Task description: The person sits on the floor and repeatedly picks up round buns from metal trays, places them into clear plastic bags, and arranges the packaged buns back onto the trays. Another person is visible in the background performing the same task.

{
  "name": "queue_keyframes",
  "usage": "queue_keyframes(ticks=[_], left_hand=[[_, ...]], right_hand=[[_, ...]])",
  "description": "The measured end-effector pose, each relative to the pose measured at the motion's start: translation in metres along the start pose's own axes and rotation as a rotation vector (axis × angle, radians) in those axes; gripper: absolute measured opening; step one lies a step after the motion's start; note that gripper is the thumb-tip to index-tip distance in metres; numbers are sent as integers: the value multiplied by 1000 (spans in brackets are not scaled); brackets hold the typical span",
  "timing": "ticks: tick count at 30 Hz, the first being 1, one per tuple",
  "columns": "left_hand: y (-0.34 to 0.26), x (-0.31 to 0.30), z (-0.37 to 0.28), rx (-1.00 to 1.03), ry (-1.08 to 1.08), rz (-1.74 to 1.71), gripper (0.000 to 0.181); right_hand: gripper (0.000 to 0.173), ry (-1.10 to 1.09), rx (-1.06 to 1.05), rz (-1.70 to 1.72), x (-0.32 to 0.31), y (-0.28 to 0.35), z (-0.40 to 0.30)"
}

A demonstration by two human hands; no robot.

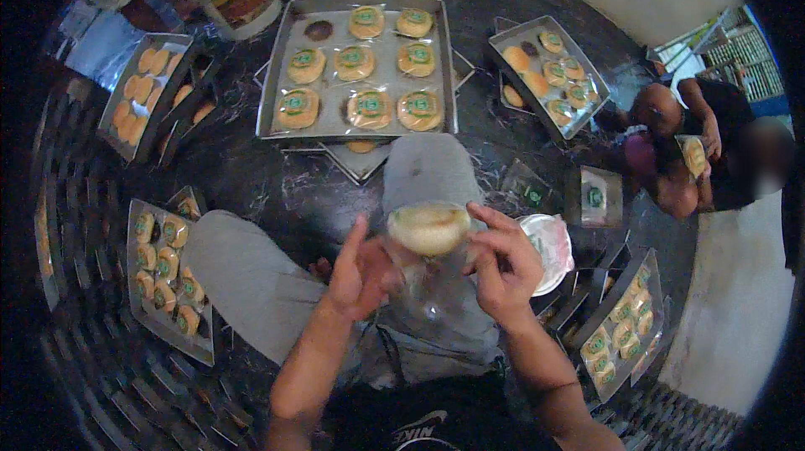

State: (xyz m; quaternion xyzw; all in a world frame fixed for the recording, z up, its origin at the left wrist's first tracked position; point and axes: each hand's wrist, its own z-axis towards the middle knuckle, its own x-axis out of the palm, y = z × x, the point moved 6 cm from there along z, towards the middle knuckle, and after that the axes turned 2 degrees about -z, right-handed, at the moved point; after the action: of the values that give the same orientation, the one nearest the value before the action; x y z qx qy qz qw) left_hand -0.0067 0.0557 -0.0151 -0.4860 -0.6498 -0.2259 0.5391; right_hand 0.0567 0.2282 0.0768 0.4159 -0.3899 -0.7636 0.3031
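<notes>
A round golden bun (pixel 429 229) in a clear plastic bag (pixel 429 290) hangs between my hands, in front of my grey-trousered knee. Both bun and bag are blurred. My left hand (pixel 365 278) has its thumb raised and its blurred, curled fingers at the bag's left side. At the bag's right side, the thumb and fingers of my right hand (pixel 506 262) pinch its edge, with the index finger raised beside the bun. Ahead of my knee, a large metal tray (pixel 327 89) holds several wrapped buns (pixel 354 63) with green printing.
More bun trays stand around me: far left (pixel 119 136), near left (pixel 141 319), far right (pixel 560 127) and near right (pixel 597 382). A white round tub (pixel 553 281) is beside my right hand. A bucket (pixel 248 17) stands at the back left. Another person (pixel 710 127) sits at right holding a bun.
</notes>
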Motion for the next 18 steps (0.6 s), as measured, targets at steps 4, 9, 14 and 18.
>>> queue_keyframes(ticks=[4,9,14,18], left_hand=[[-28,-16,3,646,-412,919,39],[-37,63,12,967,-259,1234,24],[-22,65,16,1135,-254,1244,12],[-37,34,10,872,-363,776,24]], right_hand=[[20,-150,207,197,-6,-26,-12],[19,-197,271,276,-7,-20,2],[15,-180,172,157,-9,-23,-3],[12,-220,487,319,-22,-25,-16]])
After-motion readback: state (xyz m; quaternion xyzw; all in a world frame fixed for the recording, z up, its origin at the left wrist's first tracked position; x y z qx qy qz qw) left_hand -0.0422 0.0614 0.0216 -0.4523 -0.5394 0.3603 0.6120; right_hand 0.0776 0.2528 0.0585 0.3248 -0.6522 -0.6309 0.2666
